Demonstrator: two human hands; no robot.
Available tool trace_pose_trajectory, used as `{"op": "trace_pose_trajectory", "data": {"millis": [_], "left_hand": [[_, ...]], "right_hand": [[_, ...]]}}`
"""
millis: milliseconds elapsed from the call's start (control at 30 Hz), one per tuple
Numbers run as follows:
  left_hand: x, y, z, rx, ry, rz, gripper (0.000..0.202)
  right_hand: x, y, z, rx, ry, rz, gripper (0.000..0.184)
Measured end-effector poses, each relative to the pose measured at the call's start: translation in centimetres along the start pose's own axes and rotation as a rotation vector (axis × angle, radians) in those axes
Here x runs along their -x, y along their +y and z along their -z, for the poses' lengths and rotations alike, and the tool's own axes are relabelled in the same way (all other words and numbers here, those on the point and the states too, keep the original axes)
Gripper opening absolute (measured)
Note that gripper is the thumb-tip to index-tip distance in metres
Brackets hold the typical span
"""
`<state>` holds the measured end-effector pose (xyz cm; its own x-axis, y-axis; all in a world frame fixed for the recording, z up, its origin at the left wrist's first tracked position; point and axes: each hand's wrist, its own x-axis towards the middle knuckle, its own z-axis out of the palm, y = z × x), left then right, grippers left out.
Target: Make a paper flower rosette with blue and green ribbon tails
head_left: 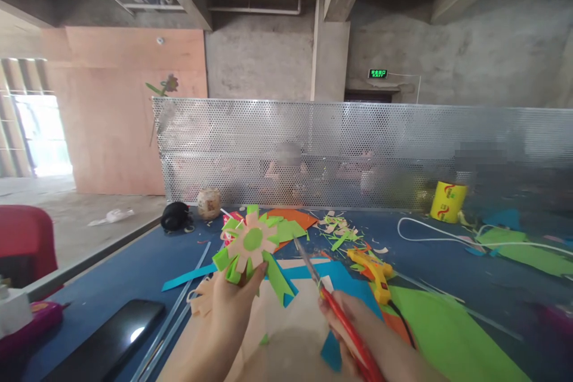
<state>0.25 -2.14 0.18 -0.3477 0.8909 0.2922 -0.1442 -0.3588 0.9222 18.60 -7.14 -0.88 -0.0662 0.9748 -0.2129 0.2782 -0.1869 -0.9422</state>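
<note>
A flower (253, 240) of green and pale peach strips is held upright in my left hand (235, 292), its fingers closed around the underside. The flower has a round green centre, and its lower strips hang over my fingers. In my right hand (347, 316) is a pair of red-handled scissors (331, 304), the blades pointing up and left toward the flower but apart from it. Below both hands lie peach sheets (286, 316) and blue sheets (353, 283). My hand hides part of the scissors' handles.
Right of the scissors lie a yellow glue gun (378, 274) and a large green sheet (447, 328). Scraps (338, 230) are heaped behind. A phone (111, 334) and clear glue sticks (174, 322) lie left. A perforated metal screen (277, 131) stands at the back, near a yellow roll (448, 202).
</note>
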Motion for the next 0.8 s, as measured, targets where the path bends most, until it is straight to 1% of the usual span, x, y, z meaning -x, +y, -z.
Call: {"op": "trace_pose_trajectory", "data": {"millis": [33, 67, 100, 200, 233, 267, 367, 467, 533, 633, 700, 800], "left_hand": [[0.1, 0.1, 0.0, -0.026, -0.023, 0.012, 0.026], [0.3, 0.3, -0.1, -0.056, -0.044, 0.021, 0.025], [0.4, 0.4, -0.2, -0.083, -0.065, 0.028, 0.024], [0.8, 0.5, -0.5, -0.135, -0.143, 0.028, 0.020], [0.9, 0.4, -0.7, -0.147, -0.176, 0.024, 0.019], [1.0, 0.2, -0.8, -0.152, -0.203, 0.020, 0.019], [1.3, -0.5, -1.1, -0.116, -0.254, 0.030, 0.026], [1.6, -0.8, -1.2, -0.051, -0.291, 0.084, 0.030], [1.8, -0.7, -1.3, -0.006, -0.284, 0.157, 0.033], [1.9, -0.2, -1.4, 0.069, -0.237, 0.254, 0.043], [1.9, 0.1, -1.4, 0.109, -0.227, 0.277, 0.050], [1.8, 0.3, -1.4, 0.136, -0.262, 0.313, 0.054]], "right_hand": [[-0.2, -0.5, 0.1, -0.070, -0.031, -0.055, 0.042], [-0.5, -0.9, 0.3, -0.135, -0.030, -0.056, 0.042], [-0.8, -1.3, 0.4, -0.178, -0.005, -0.015, 0.042], [-1.7, -2.0, 0.6, -0.245, 0.160, 0.240, 0.039], [-2.0, -2.1, 0.5, -0.285, 0.210, 0.287, 0.040], [-2.2, -2.1, 0.3, -0.299, 0.223, 0.309, 0.040], [-2.6, -1.9, -0.5, -0.219, 0.174, 0.302, 0.034], [-2.9, -1.2, -1.4, -0.170, 0.153, 0.329, 0.028], [-3.0, -0.8, -1.8, -0.157, 0.166, 0.354, 0.027], [-3.1, -0.6, -2.0, -0.142, 0.180, 0.373, 0.027], [-2.9, -0.8, -1.9, -0.143, 0.182, 0.373, 0.028], [-2.4, -1.4, -1.8, -0.119, 0.199, 0.362, 0.027]]}}
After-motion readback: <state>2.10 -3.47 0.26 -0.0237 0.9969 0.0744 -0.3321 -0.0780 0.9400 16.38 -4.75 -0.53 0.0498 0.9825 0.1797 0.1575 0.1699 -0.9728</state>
